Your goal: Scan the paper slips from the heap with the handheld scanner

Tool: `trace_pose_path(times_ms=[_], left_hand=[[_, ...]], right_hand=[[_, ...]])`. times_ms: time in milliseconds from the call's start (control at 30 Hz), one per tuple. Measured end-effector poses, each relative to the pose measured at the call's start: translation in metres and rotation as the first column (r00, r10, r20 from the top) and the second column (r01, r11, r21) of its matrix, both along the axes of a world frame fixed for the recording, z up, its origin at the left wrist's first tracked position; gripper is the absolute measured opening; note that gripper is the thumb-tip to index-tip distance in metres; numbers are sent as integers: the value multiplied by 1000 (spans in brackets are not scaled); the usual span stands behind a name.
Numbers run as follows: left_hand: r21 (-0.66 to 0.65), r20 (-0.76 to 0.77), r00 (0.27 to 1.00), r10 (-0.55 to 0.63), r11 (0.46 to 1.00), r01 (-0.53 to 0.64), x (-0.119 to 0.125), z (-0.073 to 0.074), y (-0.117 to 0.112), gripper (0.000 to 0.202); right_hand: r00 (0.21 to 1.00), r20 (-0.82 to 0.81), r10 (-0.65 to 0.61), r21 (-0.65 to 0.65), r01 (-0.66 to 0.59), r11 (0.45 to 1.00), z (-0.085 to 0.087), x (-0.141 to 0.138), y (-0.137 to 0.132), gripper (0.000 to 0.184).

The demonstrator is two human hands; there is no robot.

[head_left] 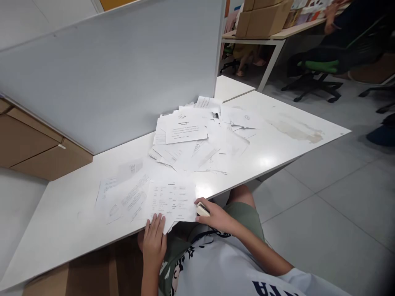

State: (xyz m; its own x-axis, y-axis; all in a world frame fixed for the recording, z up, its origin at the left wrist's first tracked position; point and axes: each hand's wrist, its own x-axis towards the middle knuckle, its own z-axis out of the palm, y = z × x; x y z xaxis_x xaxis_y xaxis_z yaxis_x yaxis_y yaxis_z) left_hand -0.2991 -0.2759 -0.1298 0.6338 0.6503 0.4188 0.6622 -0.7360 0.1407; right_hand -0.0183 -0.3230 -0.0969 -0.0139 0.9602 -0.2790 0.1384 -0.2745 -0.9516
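Note:
A printed sheet [173,199] lies on the white desk at its front edge, with more paper corners showing beneath its lower side. My left hand [156,234] rests on the sheet's lower left part, fingers stretched out flat. At the sheet's right edge, my right hand [212,216] is closed around a small cream stapler [202,209]. The stapler's front end is close against the paper; whether the paper is inside its jaws I cannot tell. Several loose printed sheets [126,197] lie to the left of the sheet under my hand.
A messy heap of printed papers [188,131] covers the middle of the desk [70,218] by a grey partition [117,70]. Cardboard boxes [37,139] stand at the left. Another person [348,37] sits at a far table on the right, near more boxes [262,18].

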Motion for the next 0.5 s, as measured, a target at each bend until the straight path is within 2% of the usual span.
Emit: trace_pose_path(times_ms=[133, 233, 333, 433, 500], left_hand=[[85, -12, 998, -62, 994, 63, 2, 6, 5, 58], [147, 2, 998, -65, 987, 64, 1, 9, 6, 57], [182, 87, 995, -43, 983, 26, -9, 11, 5, 56], [132, 296, 951, 90, 982, -134, -20, 11, 7, 46], [-63, 450, 848, 281, 957, -284, -20, 11, 13, 38]], right_hand=[[961, -266, 69, -91, -97, 991, -2, -3, -3, 43], [966, -248, 66, -105, -95, 990, -2, 0, -3, 43], [971, -230, 67, -86, -89, 992, 1, 10, -4, 41], [974, -225, 19, -54, -32, 998, 4, 24, -5, 39], [977, -213, -18, -48, 8, 999, 5, 31, -5, 40]])
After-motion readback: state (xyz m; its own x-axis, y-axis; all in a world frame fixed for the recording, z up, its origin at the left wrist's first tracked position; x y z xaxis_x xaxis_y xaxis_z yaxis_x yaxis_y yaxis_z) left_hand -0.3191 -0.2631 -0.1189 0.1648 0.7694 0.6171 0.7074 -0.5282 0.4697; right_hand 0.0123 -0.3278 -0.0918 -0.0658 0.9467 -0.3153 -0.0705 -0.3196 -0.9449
